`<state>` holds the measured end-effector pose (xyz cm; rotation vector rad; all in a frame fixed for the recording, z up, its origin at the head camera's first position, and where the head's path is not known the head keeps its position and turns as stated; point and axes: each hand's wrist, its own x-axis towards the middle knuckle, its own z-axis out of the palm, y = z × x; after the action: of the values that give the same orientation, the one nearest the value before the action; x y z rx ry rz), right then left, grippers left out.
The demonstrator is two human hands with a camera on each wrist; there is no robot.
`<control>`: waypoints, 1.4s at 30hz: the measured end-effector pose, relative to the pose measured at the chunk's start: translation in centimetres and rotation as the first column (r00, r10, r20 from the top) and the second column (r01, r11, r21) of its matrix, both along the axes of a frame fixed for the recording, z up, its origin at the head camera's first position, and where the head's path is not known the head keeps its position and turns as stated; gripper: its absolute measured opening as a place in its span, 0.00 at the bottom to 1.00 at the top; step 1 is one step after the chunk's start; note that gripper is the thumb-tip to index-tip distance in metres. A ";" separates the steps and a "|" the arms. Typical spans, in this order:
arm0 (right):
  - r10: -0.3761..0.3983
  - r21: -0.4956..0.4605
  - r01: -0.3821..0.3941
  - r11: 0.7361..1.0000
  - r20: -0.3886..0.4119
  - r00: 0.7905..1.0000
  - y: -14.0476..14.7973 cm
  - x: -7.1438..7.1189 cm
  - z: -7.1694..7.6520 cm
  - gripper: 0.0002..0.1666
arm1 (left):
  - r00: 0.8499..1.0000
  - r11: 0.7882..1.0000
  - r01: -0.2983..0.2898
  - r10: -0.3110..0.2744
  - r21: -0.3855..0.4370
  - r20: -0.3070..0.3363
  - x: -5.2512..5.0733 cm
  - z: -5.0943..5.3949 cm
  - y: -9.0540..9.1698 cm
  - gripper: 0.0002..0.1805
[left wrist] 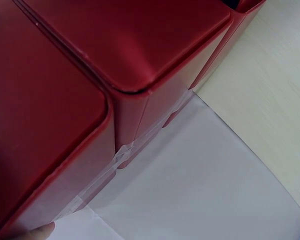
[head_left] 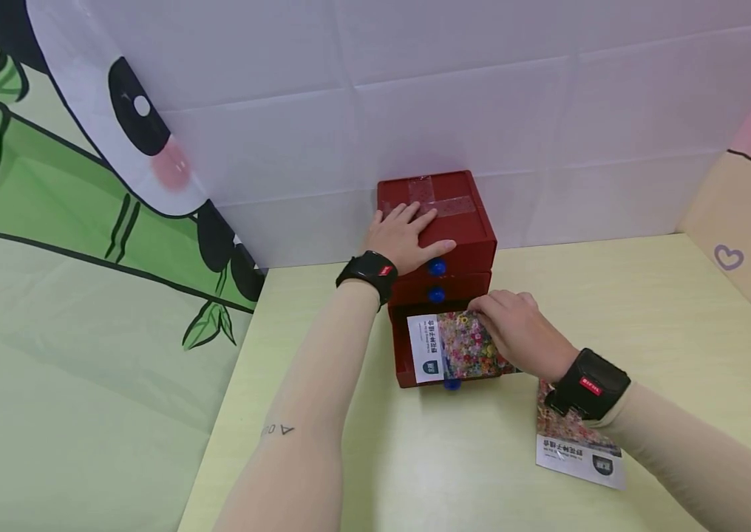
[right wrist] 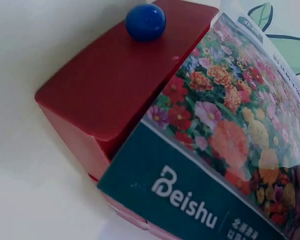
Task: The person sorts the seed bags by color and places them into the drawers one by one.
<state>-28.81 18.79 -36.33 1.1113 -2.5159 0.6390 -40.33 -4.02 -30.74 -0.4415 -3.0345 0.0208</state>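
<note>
A small red chest of drawers (head_left: 458, 193) with blue knobs stands against the back wall. Spread out on its top is my left hand (head_left: 402, 240); one fingertip (left wrist: 37, 232) shows at the corner of the left wrist view. The bottom drawer (head_left: 404, 369) is pulled out toward me. Over it, my right hand (head_left: 522, 332) pinches a flower seed packet (head_left: 469, 343) by its right edge. In the right wrist view that packet (right wrist: 225, 145) lies tilted across the drawer's opening, behind the drawer front (right wrist: 115, 75) and its blue knob (right wrist: 145, 23).
A second seed packet (head_left: 578, 459) lies on the pale table (head_left: 449, 465), partly hidden under my right wrist. Clear tape (head_left: 445, 205) crosses the chest's top. A printed sheet (head_left: 515, 89) covers the wall right behind the chest.
</note>
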 end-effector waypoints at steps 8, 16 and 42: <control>0.017 -0.012 -0.018 1.000 -0.070 0.997 -0.9 -1.4 0.6 0.16 | 1.000 1.000 -0.008 0.008 -0.005 -0.001 -0.1 0.0 0.0 0.46; 0.017 0.024 -0.014 1.000 -0.116 0.993 -1.9 -2.5 0.8 0.21 | 1.000 1.000 -0.009 0.009 -0.011 -0.004 -0.4 -0.1 0.1 0.45; 0.031 0.031 -0.031 0.999 -0.009 0.999 -3.3 -5.0 -3.0 0.14 | 1.000 1.000 -0.004 0.004 -0.003 0.010 -0.6 -0.2 0.0 0.46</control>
<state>-33.81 15.53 -39.28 1.1632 -2.5133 0.6030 -40.94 -3.98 -30.98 -0.4369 -3.0460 0.0231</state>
